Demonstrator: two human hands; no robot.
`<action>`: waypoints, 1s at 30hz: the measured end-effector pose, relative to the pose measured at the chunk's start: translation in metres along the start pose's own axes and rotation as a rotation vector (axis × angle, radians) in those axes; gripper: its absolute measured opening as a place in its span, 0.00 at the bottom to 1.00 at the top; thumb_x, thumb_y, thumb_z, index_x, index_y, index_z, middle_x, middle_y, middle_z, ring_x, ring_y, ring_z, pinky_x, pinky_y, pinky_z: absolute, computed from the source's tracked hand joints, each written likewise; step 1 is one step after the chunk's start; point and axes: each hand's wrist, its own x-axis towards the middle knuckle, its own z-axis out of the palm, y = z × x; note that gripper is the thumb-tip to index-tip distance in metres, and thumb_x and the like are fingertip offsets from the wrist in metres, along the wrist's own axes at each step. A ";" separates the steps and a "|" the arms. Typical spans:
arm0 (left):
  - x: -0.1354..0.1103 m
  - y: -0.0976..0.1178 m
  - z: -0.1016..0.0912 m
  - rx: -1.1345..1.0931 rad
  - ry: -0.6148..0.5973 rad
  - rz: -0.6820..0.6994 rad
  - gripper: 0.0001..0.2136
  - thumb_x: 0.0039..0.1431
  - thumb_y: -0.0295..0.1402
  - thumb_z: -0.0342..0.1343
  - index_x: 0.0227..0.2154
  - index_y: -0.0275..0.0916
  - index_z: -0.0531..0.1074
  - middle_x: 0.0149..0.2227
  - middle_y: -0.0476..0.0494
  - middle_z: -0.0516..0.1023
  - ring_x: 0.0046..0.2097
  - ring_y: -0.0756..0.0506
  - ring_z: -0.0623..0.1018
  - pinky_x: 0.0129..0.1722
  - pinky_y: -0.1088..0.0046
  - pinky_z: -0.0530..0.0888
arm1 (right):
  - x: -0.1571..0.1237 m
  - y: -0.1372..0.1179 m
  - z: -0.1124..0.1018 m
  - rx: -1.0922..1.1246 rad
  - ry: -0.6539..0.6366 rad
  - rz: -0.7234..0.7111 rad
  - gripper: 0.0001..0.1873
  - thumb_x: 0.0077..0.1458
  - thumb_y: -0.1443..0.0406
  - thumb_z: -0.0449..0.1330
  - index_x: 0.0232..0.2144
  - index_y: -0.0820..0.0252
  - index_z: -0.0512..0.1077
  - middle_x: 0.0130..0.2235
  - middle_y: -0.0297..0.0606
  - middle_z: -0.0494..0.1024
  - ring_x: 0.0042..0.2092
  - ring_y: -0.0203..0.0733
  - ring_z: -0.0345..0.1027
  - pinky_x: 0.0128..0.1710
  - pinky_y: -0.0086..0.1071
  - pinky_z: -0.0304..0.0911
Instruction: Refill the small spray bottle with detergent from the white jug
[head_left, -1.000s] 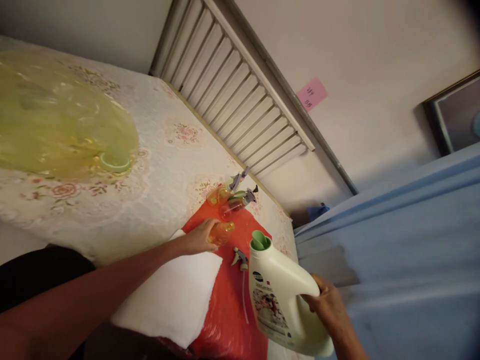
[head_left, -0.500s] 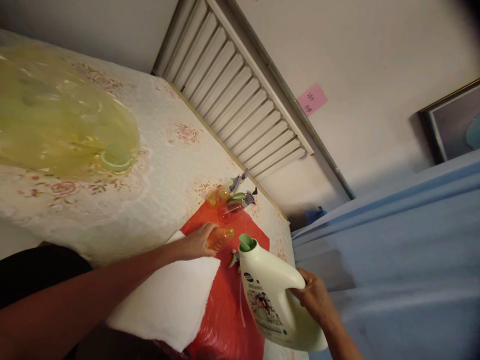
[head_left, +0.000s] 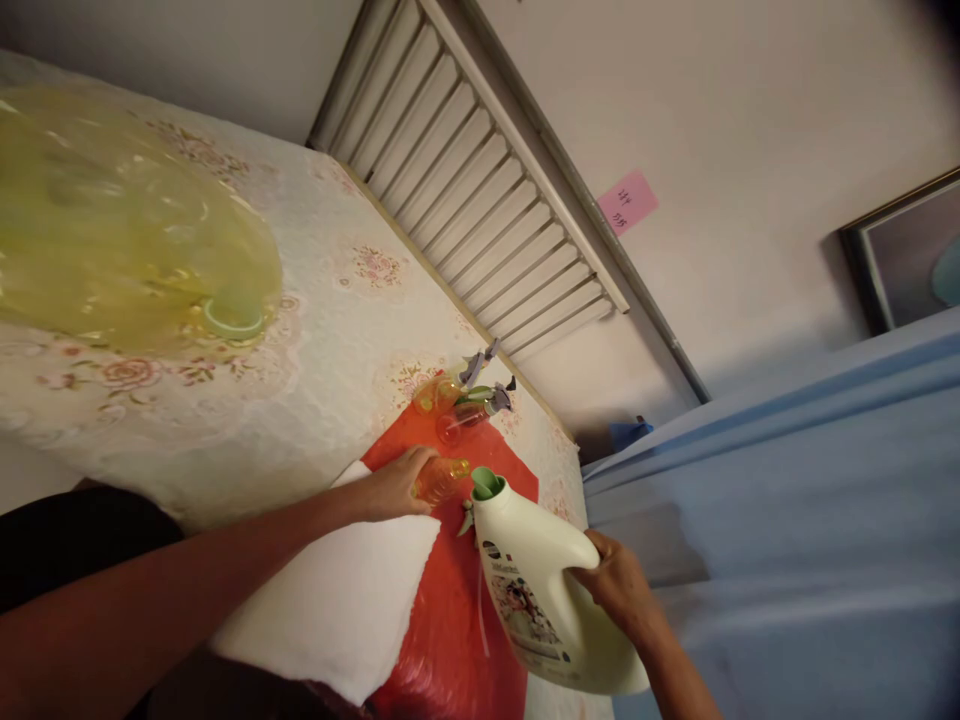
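Observation:
My left hand (head_left: 394,482) is wrapped round a small clear orange bottle (head_left: 441,478) that stands with no cap on a red plastic sheet (head_left: 457,610). My right hand (head_left: 616,588) grips the handle of a big pale green detergent jug (head_left: 536,588). The jug is tilted, and its open green spout (head_left: 487,484) sits just right of the small bottle's mouth. A loose spray head (head_left: 466,518) with a thin tube lies on the red sheet under the jug's spout.
Two more orange spray bottles (head_left: 461,398) lie at the far end of the red sheet. A white folded cloth (head_left: 337,600) lies under my left forearm. A yellow-green transparent sack (head_left: 127,240) rests on the flowered table cover (head_left: 330,340). Blue fabric (head_left: 787,520) fills the right.
My right hand has brought the jug left and up, so its spout has come close to the mouth of the small bottle. My left hand has stayed on the bottle.

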 end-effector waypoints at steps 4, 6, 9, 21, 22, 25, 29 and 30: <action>0.000 -0.003 0.001 -0.014 0.012 0.025 0.30 0.44 0.37 0.65 0.51 0.41 0.62 0.52 0.38 0.68 0.55 0.35 0.71 0.53 0.57 0.70 | 0.002 -0.002 -0.001 -0.020 -0.007 -0.010 0.05 0.39 0.65 0.55 0.22 0.60 0.68 0.20 0.30 0.68 0.22 0.34 0.60 0.23 0.26 0.54; 0.000 -0.003 0.001 -0.011 0.005 0.029 0.31 0.45 0.37 0.65 0.52 0.40 0.61 0.53 0.38 0.68 0.55 0.35 0.71 0.54 0.57 0.69 | 0.003 -0.001 -0.001 -0.024 -0.009 -0.013 0.05 0.40 0.65 0.55 0.23 0.60 0.68 0.20 0.30 0.68 0.22 0.34 0.60 0.23 0.26 0.54; 0.000 -0.002 0.001 -0.009 0.000 0.027 0.31 0.45 0.36 0.64 0.53 0.40 0.61 0.53 0.37 0.68 0.55 0.35 0.71 0.53 0.58 0.70 | 0.005 0.002 -0.002 -0.040 -0.003 -0.025 0.06 0.41 0.64 0.55 0.23 0.60 0.69 0.20 0.29 0.68 0.22 0.34 0.59 0.24 0.26 0.54; 0.000 -0.002 0.001 -0.034 0.020 0.027 0.30 0.43 0.39 0.66 0.50 0.41 0.63 0.50 0.38 0.70 0.53 0.33 0.73 0.50 0.57 0.71 | 0.005 -0.008 -0.012 -0.072 -0.014 -0.066 0.07 0.41 0.65 0.54 0.23 0.60 0.71 0.21 0.29 0.70 0.23 0.34 0.60 0.24 0.27 0.54; 0.000 -0.002 0.001 -0.031 0.021 0.027 0.30 0.43 0.39 0.66 0.50 0.41 0.63 0.50 0.39 0.70 0.53 0.33 0.73 0.50 0.57 0.71 | 0.005 -0.009 -0.012 -0.084 -0.009 -0.067 0.06 0.41 0.64 0.54 0.23 0.60 0.70 0.21 0.29 0.69 0.23 0.34 0.60 0.23 0.27 0.53; 0.001 -0.005 0.002 -0.023 0.016 0.036 0.30 0.44 0.38 0.65 0.52 0.41 0.63 0.50 0.39 0.70 0.53 0.34 0.72 0.52 0.57 0.71 | 0.006 -0.010 -0.013 -0.092 -0.015 -0.076 0.07 0.41 0.64 0.54 0.23 0.60 0.70 0.21 0.30 0.69 0.24 0.35 0.60 0.23 0.26 0.53; 0.001 -0.008 0.003 -0.030 0.027 0.054 0.30 0.43 0.37 0.65 0.51 0.42 0.63 0.50 0.40 0.70 0.53 0.34 0.72 0.52 0.56 0.71 | 0.006 -0.010 -0.014 -0.078 -0.021 -0.072 0.06 0.41 0.64 0.54 0.23 0.60 0.70 0.21 0.30 0.69 0.24 0.35 0.61 0.24 0.27 0.53; 0.001 -0.008 0.003 -0.031 0.029 0.054 0.30 0.43 0.38 0.66 0.51 0.42 0.63 0.49 0.40 0.70 0.53 0.34 0.73 0.51 0.56 0.71 | 0.006 -0.010 -0.014 -0.081 -0.015 -0.072 0.06 0.41 0.64 0.54 0.22 0.60 0.70 0.21 0.30 0.69 0.24 0.35 0.61 0.24 0.26 0.52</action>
